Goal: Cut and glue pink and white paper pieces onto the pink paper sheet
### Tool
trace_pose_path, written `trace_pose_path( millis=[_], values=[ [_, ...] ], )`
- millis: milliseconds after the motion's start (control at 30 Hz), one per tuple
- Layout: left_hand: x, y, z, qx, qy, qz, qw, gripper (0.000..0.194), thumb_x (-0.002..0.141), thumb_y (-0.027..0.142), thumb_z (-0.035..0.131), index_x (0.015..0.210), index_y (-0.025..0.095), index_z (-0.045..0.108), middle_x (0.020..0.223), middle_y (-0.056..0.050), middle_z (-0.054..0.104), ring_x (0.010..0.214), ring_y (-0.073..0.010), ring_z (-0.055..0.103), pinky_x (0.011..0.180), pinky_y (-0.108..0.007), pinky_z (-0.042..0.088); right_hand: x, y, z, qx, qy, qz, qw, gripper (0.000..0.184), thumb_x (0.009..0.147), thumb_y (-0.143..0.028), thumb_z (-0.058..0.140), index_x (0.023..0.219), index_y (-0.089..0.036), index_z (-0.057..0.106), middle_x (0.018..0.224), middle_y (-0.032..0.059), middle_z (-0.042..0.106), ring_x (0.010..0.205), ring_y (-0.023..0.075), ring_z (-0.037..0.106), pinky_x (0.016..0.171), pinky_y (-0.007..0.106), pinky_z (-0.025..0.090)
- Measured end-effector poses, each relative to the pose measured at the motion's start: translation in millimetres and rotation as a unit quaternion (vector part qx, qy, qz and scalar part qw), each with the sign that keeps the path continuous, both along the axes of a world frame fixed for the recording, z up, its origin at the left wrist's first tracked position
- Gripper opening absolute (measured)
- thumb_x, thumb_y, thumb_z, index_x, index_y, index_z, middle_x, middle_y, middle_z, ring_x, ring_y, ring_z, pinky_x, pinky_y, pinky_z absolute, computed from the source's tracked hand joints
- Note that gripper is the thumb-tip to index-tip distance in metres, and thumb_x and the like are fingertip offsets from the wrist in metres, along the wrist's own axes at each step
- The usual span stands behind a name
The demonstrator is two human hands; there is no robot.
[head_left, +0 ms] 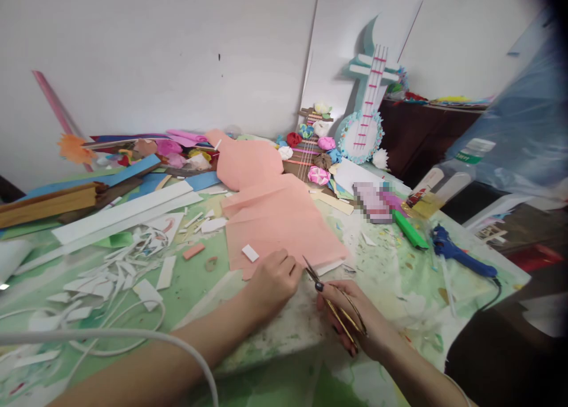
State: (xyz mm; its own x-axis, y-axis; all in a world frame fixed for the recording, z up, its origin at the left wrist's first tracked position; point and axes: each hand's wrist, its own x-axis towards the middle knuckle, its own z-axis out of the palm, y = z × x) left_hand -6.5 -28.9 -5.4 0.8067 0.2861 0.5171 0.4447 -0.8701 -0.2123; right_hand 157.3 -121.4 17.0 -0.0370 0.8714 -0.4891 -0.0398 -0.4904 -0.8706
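Observation:
My right hand [370,321] grips a pair of scissors [312,273] with gold-coloured handles. Their dark blades point up and to the left, near the lower edge of a salmon-pink paper sheet [279,217]. Beside the blade tips, my left hand [276,281] rests at that same edge with its fingers curled closed. What its fingertips hold, if anything, is hidden. On the sheet, just left of this hand, lies a small white rectangle [251,252]. The sheet is creased and reaches back over other papers to a rounded, narrowing end.
White scraps [110,277] and a white cable [110,336] spread at left. At right lie a blue glue gun [461,253], a green cutter [410,229] and a bottle [448,179]. A decorated paper instrument [366,111] leans at the back among crumpled paper flowers [320,175].

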Motion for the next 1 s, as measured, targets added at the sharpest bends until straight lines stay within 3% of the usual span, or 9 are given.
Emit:
trace_pose_path(
  millis=[500, 1000],
  values=[
    [1.3, -5.6, 6.6, 0.061, -0.036, -0.013, 0.997, 0.023, 0.092, 0.012, 0.041, 0.075, 0.013, 0.057, 0.064, -0.006, 0.051, 0.061, -0.0191, 0.047, 0.05, -0.032, 0.034, -4.0, 5.1, 0.9, 0.035, 0.002, -0.026, 0.999, 0.056, 0.064, -0.072, 0.059, 0.07, -0.017, 0.052, 0.038, -0.0073, 0.045, 0.023, 0.0061, 0.037, 0.022, 0.015, 0.026],
    [2.0, -5.2, 5.8, 0.077, -0.057, -0.008, 0.995, 0.02, 0.086, 0.009, 0.047, 0.069, 0.013, 0.057, 0.06, -0.005, 0.05, 0.058, -0.0189, 0.047, 0.047, -0.03, 0.031, -3.9, 8.1, -7.2, -0.001, -0.029, -0.013, 0.999, 0.06, 0.063, -0.076, 0.058, 0.071, -0.017, 0.052, 0.032, -0.0078, 0.043, 0.022, 0.0074, 0.04, 0.02, 0.014, 0.028]
  ],
)
